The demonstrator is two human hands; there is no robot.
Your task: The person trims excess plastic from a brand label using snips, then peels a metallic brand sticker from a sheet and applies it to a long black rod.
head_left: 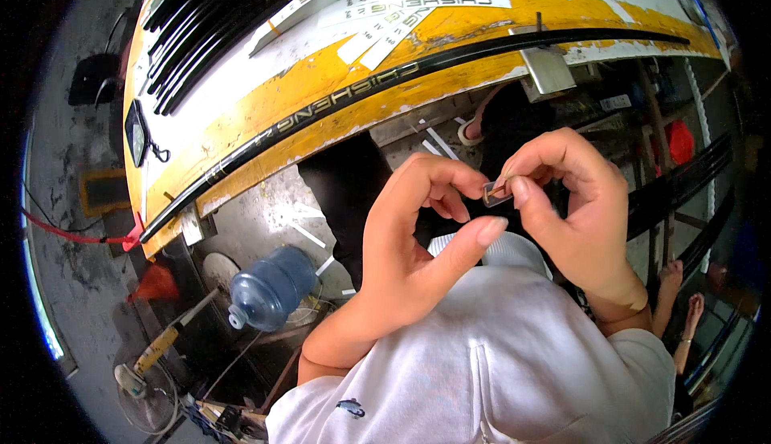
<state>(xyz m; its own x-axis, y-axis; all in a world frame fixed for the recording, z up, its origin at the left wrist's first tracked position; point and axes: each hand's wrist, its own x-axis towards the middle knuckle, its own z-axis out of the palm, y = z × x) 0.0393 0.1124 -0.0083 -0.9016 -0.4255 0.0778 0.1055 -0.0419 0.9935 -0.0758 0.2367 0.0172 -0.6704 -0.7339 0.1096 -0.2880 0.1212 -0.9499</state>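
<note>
In front of my chest, my right hand (pixel 574 211) pinches a small dark rectangular piece (pixel 497 194) between thumb and fingers. Something thin and brownish shows on the piece; its exact kind is too small to make out. My left hand (pixel 422 235) is held beside it, thumb and index finger apart. The left index fingertip is at the piece's left edge, and I cannot tell whether it touches. Beyond my hands, a long black rod (pixel 353 97) with gold lettering lies along the front of the bench, apart from both hands.
The yellow and white bench (pixel 474 18) carries black rods (pixel 189 42) and printed decal strips (pixel 426 6). A metal block (pixel 550 71) sits at its front edge. A blue water jug (pixel 273 287), a fan (pixel 148 392) and a red funnel (pixel 157 283) are at lower left. Another person's limbs (pixel 691 319) show at right.
</note>
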